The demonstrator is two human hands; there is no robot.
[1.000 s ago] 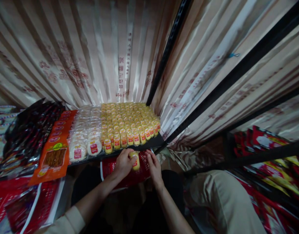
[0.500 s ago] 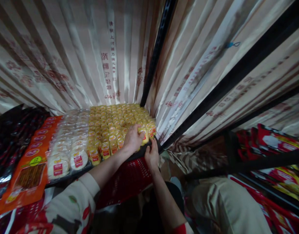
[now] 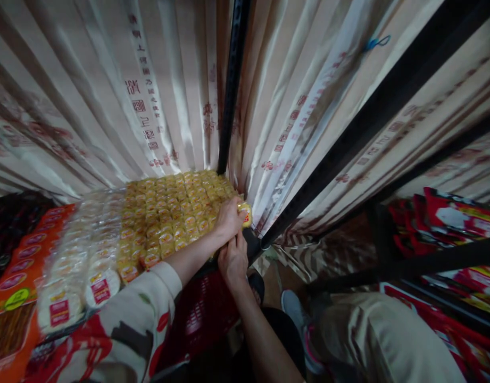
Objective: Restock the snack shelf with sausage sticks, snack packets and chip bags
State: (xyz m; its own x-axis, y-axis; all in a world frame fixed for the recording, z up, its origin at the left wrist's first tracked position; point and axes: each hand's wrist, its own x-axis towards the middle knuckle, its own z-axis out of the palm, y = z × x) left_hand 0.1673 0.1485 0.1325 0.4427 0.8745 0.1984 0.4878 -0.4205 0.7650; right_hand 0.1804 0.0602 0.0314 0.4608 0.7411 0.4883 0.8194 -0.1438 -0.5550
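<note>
Rows of small yellow wrapped snack packets (image 3: 176, 207) fill the shelf's right end. At the far right of the rows, my left hand (image 3: 229, 219) is closed around a yellow snack packet (image 3: 245, 214), whose red label faces me. Just below, at the front edge, my right hand (image 3: 233, 261) reaches up with fingers stretched out, their tips close under my left hand. Its fingertips are partly hidden, and I see nothing held in it. A bare stretch of dark shelf edge (image 3: 252, 242) lies to the right of both hands.
Left of the yellow rows stand clear-wrapped white round snacks (image 3: 61, 308), then orange bags (image 3: 13, 298) and dark packets (image 3: 13, 234). Black posts (image 3: 231, 80) and pleated printed curtains (image 3: 181, 96) enclose the back. A person's beige-trousered leg (image 3: 380, 335) and red bags (image 3: 460, 213) are at right.
The view has swung right. My left hand has shifted to the row's right end with the packet in its grip. My right hand has moved left along the front edge, under my left.
</note>
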